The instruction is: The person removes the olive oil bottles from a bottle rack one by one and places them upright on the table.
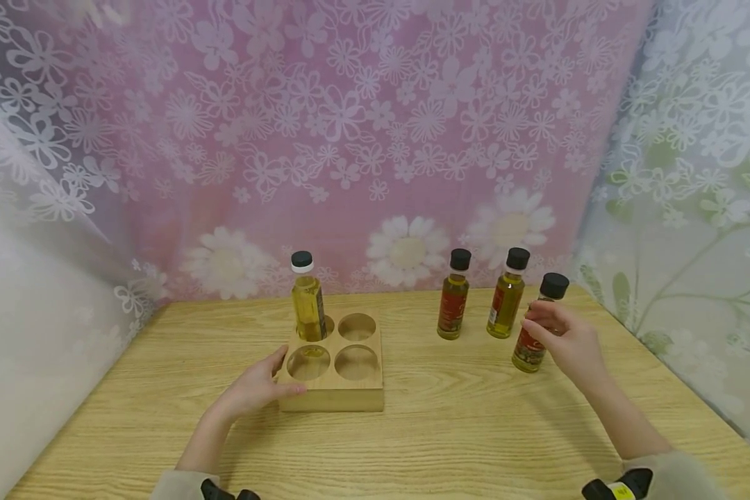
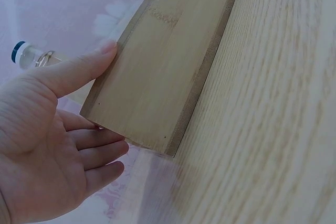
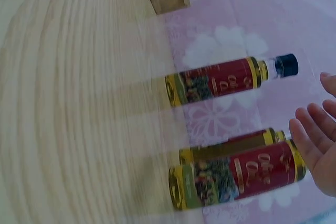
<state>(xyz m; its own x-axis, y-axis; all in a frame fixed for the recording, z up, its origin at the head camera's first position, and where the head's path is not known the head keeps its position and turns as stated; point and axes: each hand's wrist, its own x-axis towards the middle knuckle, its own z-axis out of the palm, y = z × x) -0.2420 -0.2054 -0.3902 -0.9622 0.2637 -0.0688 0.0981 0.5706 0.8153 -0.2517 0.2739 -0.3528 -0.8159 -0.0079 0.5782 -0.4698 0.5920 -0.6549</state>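
Note:
A wooden bottle holder (image 1: pixel 331 400) with round holes lies on the table. My left hand (image 1: pixel 253 387) grips its near left corner, thumb along the front and fingers at the left side; the left wrist view shows the thumb on the wooden block's (image 2: pixel 163 51) edge. One oil bottle (image 1: pixel 309 302) stands in the holder's back left hole. At the right, my right hand (image 1: pixel 571 342) is beside the nearest olive oil bottle (image 1: pixel 528 353), with fingertips overlapping its upper part. In the right wrist view, thumb and fingers of this hand (image 3: pixel 321 145) are spread apart by that bottle's (image 3: pixel 239 174) neck end.
Two more olive oil bottles with black caps, a left one (image 1: pixel 453 305) and a middle one (image 1: pixel 505 305), stand upright near the table's back edge. A pink flowered curtain (image 1: pixel 375 139) hangs behind the wooden table (image 1: pixel 444 437), with pale cloth at both sides.

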